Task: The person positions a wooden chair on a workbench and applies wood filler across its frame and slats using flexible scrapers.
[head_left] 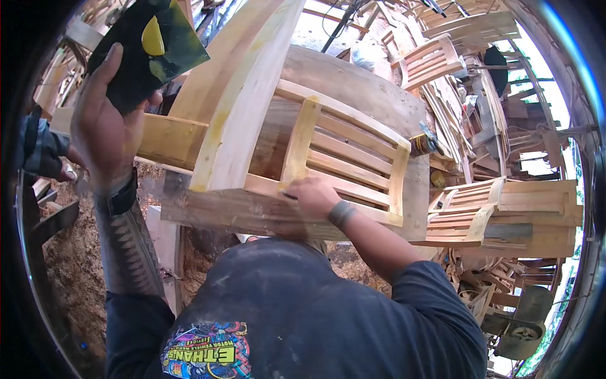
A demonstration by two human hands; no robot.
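Broadly, a wooden bench fills the middle, and the pale wooden chair frame lies over it, its slatted section toward the bench's right edge and its lower side rail close along the near edge. Wide pale boards of the frame rise over the bench's left end, and yellowish smears mark several joints. Past the right edge, toward the near right corner, is a second slatted frame. A dark, flat panel is held up well off the bench, beyond its left end. It rests in the left hand, thumb lying on its face and the other fingers mostly hidden behind, clamped on it. The right hand is at the near side rail, by the lower left corner of the slatted section, its fingers bent and bunched together, tips at the wood; whether they pinch something small I can't tell. A small tin stands by the bench's right edge. Smallest, a lump of bright yellow paste sits on the panel.
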